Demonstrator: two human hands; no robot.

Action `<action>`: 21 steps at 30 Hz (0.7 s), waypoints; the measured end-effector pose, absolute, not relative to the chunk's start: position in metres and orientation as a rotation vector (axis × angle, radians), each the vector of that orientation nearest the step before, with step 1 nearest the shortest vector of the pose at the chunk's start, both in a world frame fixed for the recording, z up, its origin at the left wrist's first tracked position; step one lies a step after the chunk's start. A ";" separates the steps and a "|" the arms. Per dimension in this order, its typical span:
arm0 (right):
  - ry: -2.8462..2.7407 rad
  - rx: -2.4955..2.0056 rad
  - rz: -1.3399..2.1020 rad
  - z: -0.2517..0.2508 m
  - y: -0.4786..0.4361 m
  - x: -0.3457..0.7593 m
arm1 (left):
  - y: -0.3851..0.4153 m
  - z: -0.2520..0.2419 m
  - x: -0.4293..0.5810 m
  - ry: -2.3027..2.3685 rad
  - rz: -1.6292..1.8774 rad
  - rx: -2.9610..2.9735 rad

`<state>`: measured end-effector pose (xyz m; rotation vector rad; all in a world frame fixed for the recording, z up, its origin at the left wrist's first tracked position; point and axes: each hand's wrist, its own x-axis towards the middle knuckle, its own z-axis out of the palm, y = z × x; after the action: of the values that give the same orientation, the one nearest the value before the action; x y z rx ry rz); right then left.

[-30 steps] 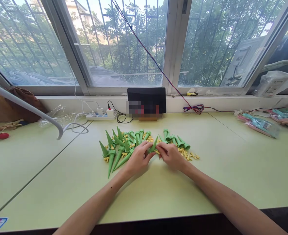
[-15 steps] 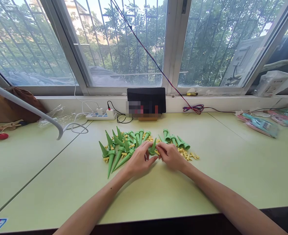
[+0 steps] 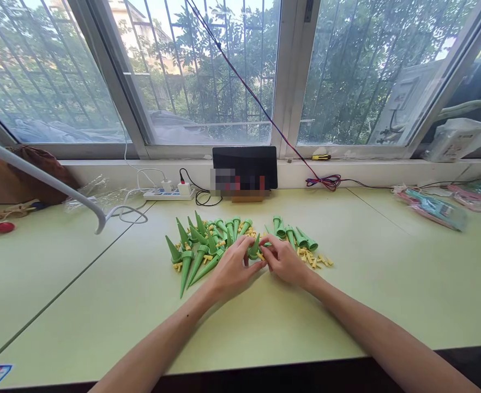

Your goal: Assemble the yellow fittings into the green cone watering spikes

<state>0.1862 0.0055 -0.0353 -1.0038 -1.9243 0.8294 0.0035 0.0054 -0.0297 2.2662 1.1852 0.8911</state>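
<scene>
While the L hand [image 3: 235, 262] holds a green cone [image 3: 256, 249] tip up, the R hand [image 3: 284, 259] meets it from the other side, fingertips seemingly closed on a small yellow pc [image 3: 260, 255] at the cone's base. Hands are close together, nearly touching; L fingers curl behind the cone & the thumb reaches round below, so exact contact's partly hidden. Cone is btwn the two, low over the surface [image 3: 240, 333]; can't tell if its rim rests there or is just clear.

Changed in the last sec: cone's tip is a bit lower in view, yellow pc is closer in agst the base, & the L thumb extends a little further twd the R hand. Small shifts only, so I'd judge this as fine fingertip work on the two pcs together; can't tell if they're joined.

Around: other green cones [image 3: 186, 267] to the L, some upright, some lying, w/ yellow bits mixed in; a smaller cone grp [image 3: 290, 236] to the R, loose yellow pcs [image 3: 314, 260] just in front of it. Co-worker's hand at far R is gone from view; turquoise packs [image 3: 432, 210] remain there. Tablet [image 3: 244, 161] stands behind, power strip [image 3: 169, 194] to its L.
</scene>
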 end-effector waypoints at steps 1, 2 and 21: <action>-1.922 -1.001 0.836 -0.036 0.006 0.186 | 0.005 -0.030 0.004 1.191 0.898 2.267; -1.920 -0.998 0.840 -0.037 0.006 0.186 | 0.006 -0.029 0.004 1.195 0.904 2.270; -1.970 -0.972 0.782 -0.041 0.008 0.187 | 0.005 -0.030 0.004 1.222 1.004 2.335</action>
<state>0.1872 0.0077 -0.0405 -0.9723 -1.9702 0.7817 0.0044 0.0051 -0.0298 2.3346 1.2222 1.0041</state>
